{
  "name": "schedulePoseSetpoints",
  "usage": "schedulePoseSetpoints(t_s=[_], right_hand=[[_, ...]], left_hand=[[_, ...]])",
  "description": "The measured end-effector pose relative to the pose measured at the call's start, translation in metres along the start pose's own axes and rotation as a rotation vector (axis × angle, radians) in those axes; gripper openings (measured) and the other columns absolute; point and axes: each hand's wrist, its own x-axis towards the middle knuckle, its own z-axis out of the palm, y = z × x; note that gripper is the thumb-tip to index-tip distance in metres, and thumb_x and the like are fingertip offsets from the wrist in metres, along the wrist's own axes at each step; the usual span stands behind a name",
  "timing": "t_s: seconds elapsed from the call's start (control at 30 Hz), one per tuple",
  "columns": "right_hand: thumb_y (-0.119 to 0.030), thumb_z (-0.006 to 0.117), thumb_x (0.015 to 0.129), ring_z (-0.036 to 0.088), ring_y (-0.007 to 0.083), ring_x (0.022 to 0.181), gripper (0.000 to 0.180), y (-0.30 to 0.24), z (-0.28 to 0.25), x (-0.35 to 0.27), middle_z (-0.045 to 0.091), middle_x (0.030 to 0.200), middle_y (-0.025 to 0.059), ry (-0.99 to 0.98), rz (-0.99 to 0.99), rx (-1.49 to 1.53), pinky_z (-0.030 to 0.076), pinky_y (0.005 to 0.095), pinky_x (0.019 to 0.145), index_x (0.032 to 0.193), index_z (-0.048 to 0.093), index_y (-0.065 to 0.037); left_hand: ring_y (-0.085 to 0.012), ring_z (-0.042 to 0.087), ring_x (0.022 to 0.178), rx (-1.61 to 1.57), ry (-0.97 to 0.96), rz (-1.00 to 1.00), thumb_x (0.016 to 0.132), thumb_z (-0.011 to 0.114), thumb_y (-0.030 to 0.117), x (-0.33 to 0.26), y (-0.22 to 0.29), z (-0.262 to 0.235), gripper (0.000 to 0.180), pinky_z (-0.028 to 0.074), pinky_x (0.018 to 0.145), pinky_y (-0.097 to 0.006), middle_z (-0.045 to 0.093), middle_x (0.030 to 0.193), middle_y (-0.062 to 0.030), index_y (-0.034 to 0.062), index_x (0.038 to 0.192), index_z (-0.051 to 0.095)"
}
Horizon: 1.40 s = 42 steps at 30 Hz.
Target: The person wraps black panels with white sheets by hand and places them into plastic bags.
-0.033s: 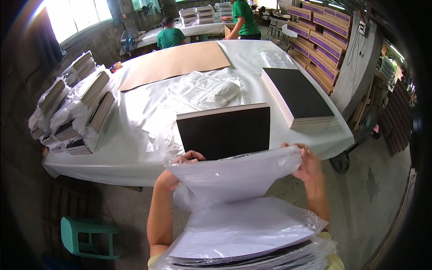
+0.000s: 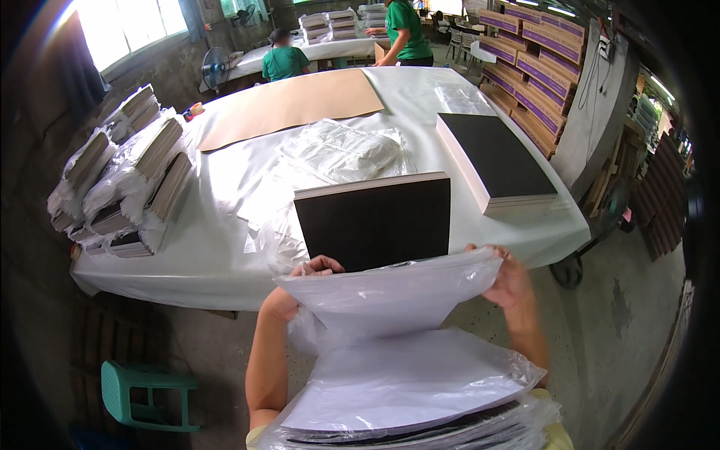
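Note:
In front of me a clear plastic bag [image 2: 390, 304] is stretched between my hands, its upper edge lying across the lower part of a black-faced stack of boards [image 2: 375, 225]. The stack stands tilted at the table's near edge, and its lower end is hidden by the bag. My left hand [image 2: 304, 285] is closed on the bag's left corner, fingers curled beside the stack. At the opposite corner, my right hand [image 2: 508, 281] grips the film with the thumb side up. Against my body lies a plastic-wrapped pile [image 2: 412, 390] with white and black layers.
Wrapped bundles [image 2: 127, 180] are heaped at the table's left. Loose plastic film [image 2: 337, 154] and a brown sheet [image 2: 292, 109] lie beyond the stack. Another black-topped stack [image 2: 499, 161] is on the right. A green stool [image 2: 146, 394] stands lower left. Two people in green work farther back.
The bag's upper edge has dropped slightly, most at the right, showing a little more of the black face. My right hand has shifted slightly down and left with it.

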Motion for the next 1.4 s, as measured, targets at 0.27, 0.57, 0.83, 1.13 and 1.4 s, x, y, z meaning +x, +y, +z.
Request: schedulePoseSetpoints(t_s=[0.27, 0.57, 0.83, 1.13, 1.4], right_hand=[[-0.016, 0.059, 0.074, 0.056, 0.0182, 0.075, 0.024, 0.098, -0.143, -0.024, 0.06, 0.083, 0.0073, 0.258, 0.181, -0.377, 0.044, 0.028, 0.065, 0.093, 0.06, -0.002], [-0.019, 0.061, 0.073, 0.055, 0.0171, 0.08, 0.027, 0.166, -0.218, -0.044, 0.059, 0.085, 0.0073, 0.373, 0.554, -0.91, 0.041, 0.0265, 0.069, 0.094, 0.059, -0.002], [-0.02, 0.061, 0.075, 0.054, 0.0165, 0.085, 0.028, 0.177, -0.229, -0.04, 0.058, 0.09, 0.0076, 0.28, 0.709, -1.011, 0.04, 0.0263, 0.074, 0.095, 0.059, -0.001], [-0.02, 0.063, 0.076, 0.053, 0.0159, 0.091, 0.028, 0.177, -0.232, -0.029, 0.058, 0.095, 0.008, 0.218, 0.792, -1.052, 0.039, 0.0261, 0.079, 0.096, 0.058, -0.001], [-0.041, 0.07, 0.059, 0.054, 0.0235, 0.085, 0.06, 0.17, -0.232, -0.036, 0.057, 0.093, 0.0154, 0.19, 0.471, -1.057, 0.042, 0.0334, 0.07, 0.097, 0.055, 0.004]], left_hand=[[-0.0111, 0.053, 0.079, -0.006, 0.096, -0.178, 0.077, 0.055, 0.018, -0.016, -0.118, -0.038, 0.024, 0.044, 0.064, -0.026, 0.057, 0.087, -0.0016, 0.0057, 0.098, 0.056], [-0.0143, 0.055, 0.071, -0.31, 0.285, -0.401, 0.081, 0.054, 0.021, -0.049, -0.24, -0.057, 0.019, 0.044, 0.059, -0.029, 0.059, 0.083, -0.0039, 0.0071, 0.094, 0.056], [-0.016, 0.054, 0.071, -0.361, 0.429, -0.373, 0.081, 0.054, 0.019, -0.037, -0.238, -0.036, 0.02, 0.043, 0.06, -0.028, 0.056, 0.081, -0.0054, 0.0078, 0.098, 0.052], [-0.0216, 0.054, 0.081, 0.088, 0.36, -0.02, 0.08, 0.053, 0.021, -0.035, -0.297, -0.059, 0.03, 0.043, 0.072, -0.029, 0.056, 0.089, -0.0114, 0.0037, 0.104, 0.05], [-0.031, 0.057, 0.088, 0.46, 0.646, -0.31, 0.076, 0.059, 0.021, -0.011, -0.261, -0.039, 0.033, 0.043, 0.075, -0.037, 0.058, 0.094, -0.0215, -0.0001, 0.101, 0.05]])
